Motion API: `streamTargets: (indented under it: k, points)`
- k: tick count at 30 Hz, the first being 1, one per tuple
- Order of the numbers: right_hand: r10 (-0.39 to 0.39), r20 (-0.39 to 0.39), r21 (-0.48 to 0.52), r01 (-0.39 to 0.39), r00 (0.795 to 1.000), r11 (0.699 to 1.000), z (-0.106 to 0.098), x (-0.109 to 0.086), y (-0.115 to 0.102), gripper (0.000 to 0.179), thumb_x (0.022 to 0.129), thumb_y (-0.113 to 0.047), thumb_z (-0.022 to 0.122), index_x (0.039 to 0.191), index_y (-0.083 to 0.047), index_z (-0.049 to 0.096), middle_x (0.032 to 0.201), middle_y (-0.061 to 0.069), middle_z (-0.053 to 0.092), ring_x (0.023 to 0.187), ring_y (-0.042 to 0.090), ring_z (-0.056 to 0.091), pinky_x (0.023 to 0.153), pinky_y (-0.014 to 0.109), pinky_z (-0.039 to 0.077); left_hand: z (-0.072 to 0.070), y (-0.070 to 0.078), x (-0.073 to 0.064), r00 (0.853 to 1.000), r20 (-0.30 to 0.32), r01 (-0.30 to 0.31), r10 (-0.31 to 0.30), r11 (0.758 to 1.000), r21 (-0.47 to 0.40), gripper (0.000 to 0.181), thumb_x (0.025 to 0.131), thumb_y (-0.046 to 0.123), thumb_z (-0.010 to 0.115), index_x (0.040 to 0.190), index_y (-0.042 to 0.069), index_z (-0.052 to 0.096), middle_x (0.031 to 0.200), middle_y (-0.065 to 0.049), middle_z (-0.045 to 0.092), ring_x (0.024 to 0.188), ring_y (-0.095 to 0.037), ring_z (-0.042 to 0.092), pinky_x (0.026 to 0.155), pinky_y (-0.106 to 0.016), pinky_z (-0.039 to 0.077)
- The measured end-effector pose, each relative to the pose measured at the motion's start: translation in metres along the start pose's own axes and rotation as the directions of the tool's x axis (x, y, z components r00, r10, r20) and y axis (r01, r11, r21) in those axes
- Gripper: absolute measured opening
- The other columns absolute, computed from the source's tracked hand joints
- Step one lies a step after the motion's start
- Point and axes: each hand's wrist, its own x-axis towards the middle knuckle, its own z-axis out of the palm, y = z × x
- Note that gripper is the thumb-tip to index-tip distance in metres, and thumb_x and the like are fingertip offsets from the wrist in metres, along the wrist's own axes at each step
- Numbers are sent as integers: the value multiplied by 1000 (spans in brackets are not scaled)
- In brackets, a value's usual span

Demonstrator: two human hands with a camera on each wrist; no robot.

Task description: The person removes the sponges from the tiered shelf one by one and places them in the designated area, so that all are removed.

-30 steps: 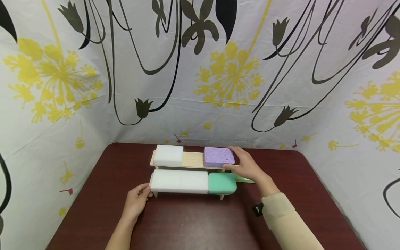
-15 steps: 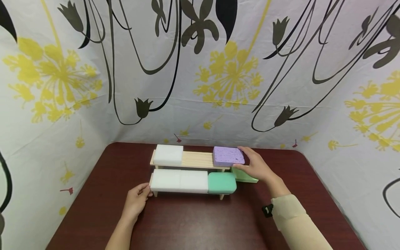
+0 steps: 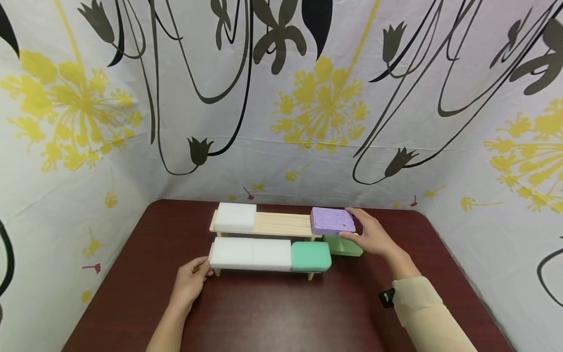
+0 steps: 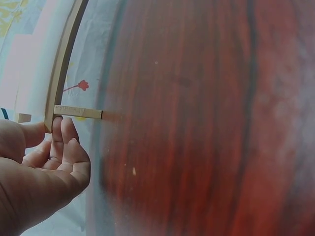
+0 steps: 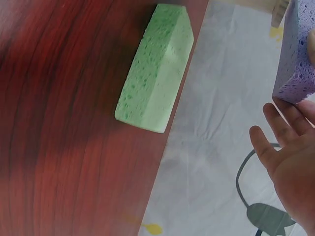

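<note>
My right hand (image 3: 371,234) grips a purple sponge (image 3: 333,221) between thumb and fingers. That sponge overhangs the right end of the rear tier of a two-tier wooden stand (image 3: 281,224). In the right wrist view the purple sponge (image 5: 293,64) sits at the upper right, my right hand (image 5: 295,162) below and around it. With thumb and fingertips, my left hand (image 3: 190,283) pinches the left end of the front tier, close above a stand leg (image 4: 78,112). On the front tier lie two white sponges (image 3: 250,254) and a teal sponge (image 3: 311,256).
A white sponge (image 3: 235,217) rests at the left of the rear tier. On the dark red table (image 3: 264,313), a pale green sponge (image 3: 346,246) lies just right of the stand, below my right hand. Printed white cloth (image 3: 281,122) hangs around the table's back and sides.
My right hand has moved right with the purple sponge, from on the rear tier to past its right end. More of the green sponge shows. My left hand keeps its place.
</note>
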Motion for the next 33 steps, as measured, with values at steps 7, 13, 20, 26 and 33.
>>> streamTargets:
  k: [7, 13, 20, 26, 33]
  points:
    - [14, -4, -13, -14, 1000, 1000, -7, -7, 9, 77, 89, -27, 81, 148, 4, 42, 147, 27, 47, 135, 45, 43, 108, 63, 36, -1, 2, -1, 1000, 2, -2, 2, 1000, -3, 36, 107, 16, 52, 135, -7, 58, 112, -19, 69, 101, -27, 67, 87, -37, 55]
    - [2, -10, -18, -2, 1000, 1000, -11, -13, 15, 76, 89, -27, 80, 147, 5, 43, 145, 27, 48, 133, 46, 45, 106, 64, 37, 0, 1, 0, 1000, -4, 5, -5, 1000, 0, 36, 108, 16, 50, 135, -5, 58, 113, -18, 69, 101, -25, 67, 86, -34, 54]
    - [-20, -32, -19, 19, 999, 1000, -11, -16, 25, 75, 88, -25, 81, 146, 6, 44, 143, 28, 50, 131, 46, 47, 105, 64, 39, 0, 1, 0, 1000, -10, 4, -4, 1000, 5, 35, 107, 15, 51, 134, -6, 59, 112, -19, 69, 100, -25, 67, 83, -30, 54]
    - [-22, -43, -11, 22, 999, 1000, -11, -18, 33, 75, 87, -24, 82, 146, 5, 45, 143, 28, 50, 131, 46, 46, 105, 64, 38, -1, 3, -1, 1000, -12, -4, 4, 1000, 1, 37, 107, 15, 52, 135, -8, 57, 112, -20, 69, 101, -28, 67, 86, -37, 55]
    - [5, -26, -7, -5, 1000, 1000, -13, -24, 39, 75, 88, -26, 81, 147, 4, 44, 144, 27, 49, 132, 46, 45, 105, 65, 37, 0, 4, -2, 1000, -8, -4, 4, 1000, -2, 38, 107, 14, 52, 136, -10, 55, 111, -21, 69, 101, -28, 67, 86, -36, 55]
